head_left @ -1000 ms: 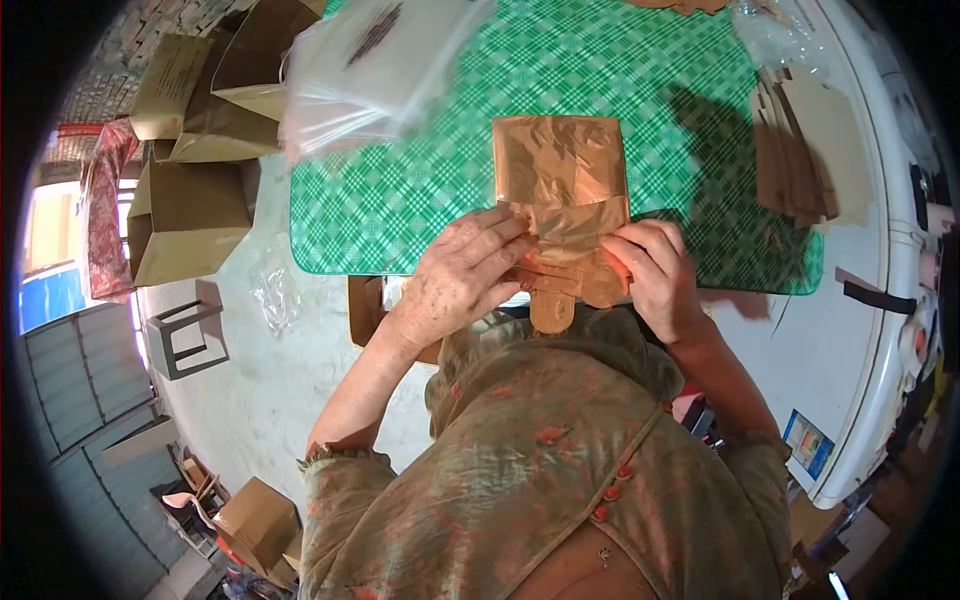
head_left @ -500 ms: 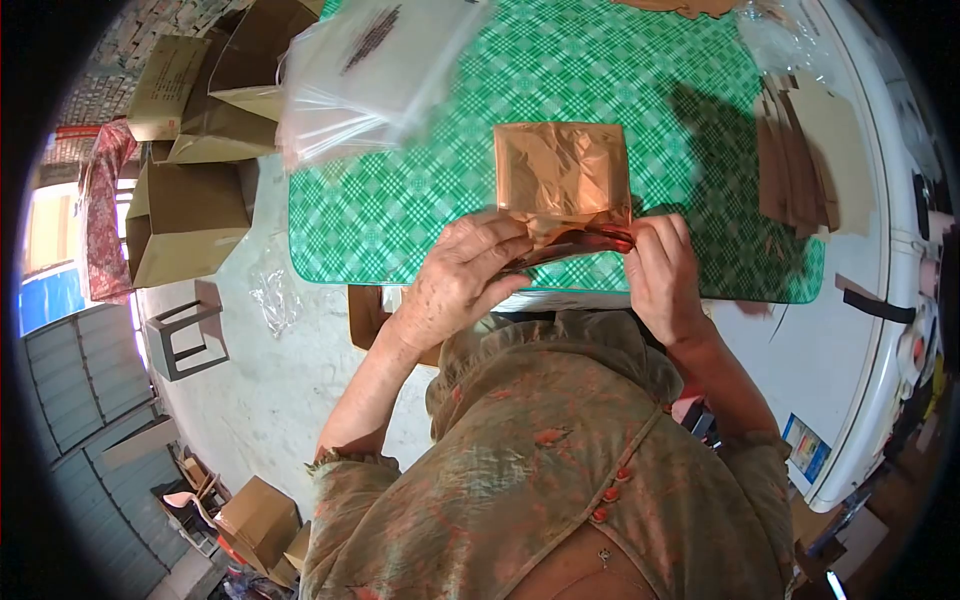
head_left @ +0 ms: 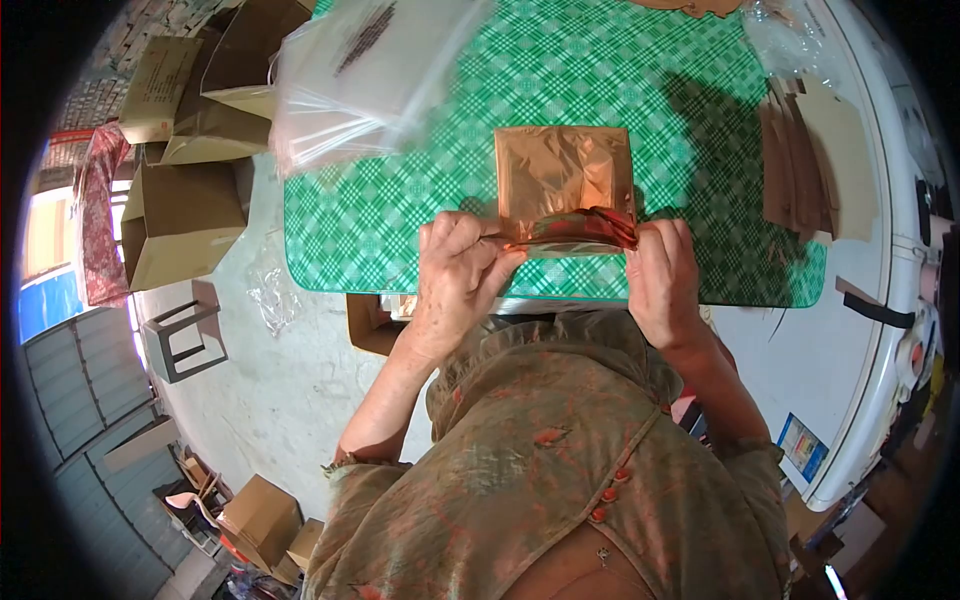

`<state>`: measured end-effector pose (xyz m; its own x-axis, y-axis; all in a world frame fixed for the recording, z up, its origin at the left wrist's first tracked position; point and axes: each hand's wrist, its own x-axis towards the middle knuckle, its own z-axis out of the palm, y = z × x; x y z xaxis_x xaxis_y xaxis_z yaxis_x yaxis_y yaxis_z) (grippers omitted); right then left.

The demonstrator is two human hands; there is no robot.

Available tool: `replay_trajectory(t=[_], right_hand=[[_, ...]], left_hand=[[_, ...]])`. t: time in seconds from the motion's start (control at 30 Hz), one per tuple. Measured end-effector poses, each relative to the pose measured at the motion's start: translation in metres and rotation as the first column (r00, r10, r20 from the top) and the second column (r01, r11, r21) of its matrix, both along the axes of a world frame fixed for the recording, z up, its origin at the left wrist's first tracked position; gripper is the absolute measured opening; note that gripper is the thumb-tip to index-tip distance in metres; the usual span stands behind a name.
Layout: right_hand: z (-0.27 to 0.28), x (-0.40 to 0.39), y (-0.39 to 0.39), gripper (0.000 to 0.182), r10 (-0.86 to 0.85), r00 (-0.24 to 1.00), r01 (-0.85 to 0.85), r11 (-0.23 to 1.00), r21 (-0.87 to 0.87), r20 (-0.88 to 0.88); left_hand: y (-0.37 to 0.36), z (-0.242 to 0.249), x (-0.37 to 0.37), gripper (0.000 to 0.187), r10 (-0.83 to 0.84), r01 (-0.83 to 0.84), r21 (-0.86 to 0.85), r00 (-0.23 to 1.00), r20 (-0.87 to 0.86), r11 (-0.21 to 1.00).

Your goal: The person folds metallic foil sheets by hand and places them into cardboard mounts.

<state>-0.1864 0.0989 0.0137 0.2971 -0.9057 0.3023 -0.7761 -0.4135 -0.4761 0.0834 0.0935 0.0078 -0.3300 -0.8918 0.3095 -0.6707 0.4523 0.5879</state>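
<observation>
A shiny copper-coloured foil bag (head_left: 562,168) lies flat on the green checked tablecloth (head_left: 420,215), close to the table's front edge. Its near end is gathered and raised, with a reddish glossy inside showing. My left hand (head_left: 455,280) pinches the left corner of that end between thumb and fingers. On the opposite corner, my right hand (head_left: 662,285) is closed, its fingertips bent around the foil. Between the two hands the near edge is stretched sideways. What the bag holds, if anything, is hidden.
A stack of clear plastic bags (head_left: 370,85) lies at the table's far left. Brown flat pieces (head_left: 795,160) rest at the right beside a white appliance (head_left: 860,400). Open cardboard boxes (head_left: 190,215) stand left of the table, with a grey stool frame (head_left: 185,335) below them.
My left hand has shifted from lying over the near end to pinching its left corner. The near edge now stands straighter and more raised. My right hand keeps its hold.
</observation>
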Motion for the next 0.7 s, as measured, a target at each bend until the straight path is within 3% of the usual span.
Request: replay_trajectory(t=[0.7], right_hand=[[-0.005,0.024,-0.013,0.02,-0.21,0.928,0.188,0.977,-0.101,-0.308]], left_hand=[[-0.011,-0.007,-0.023,0.015,0.203,-0.188,-0.117,0.97,0.137,0.975]])
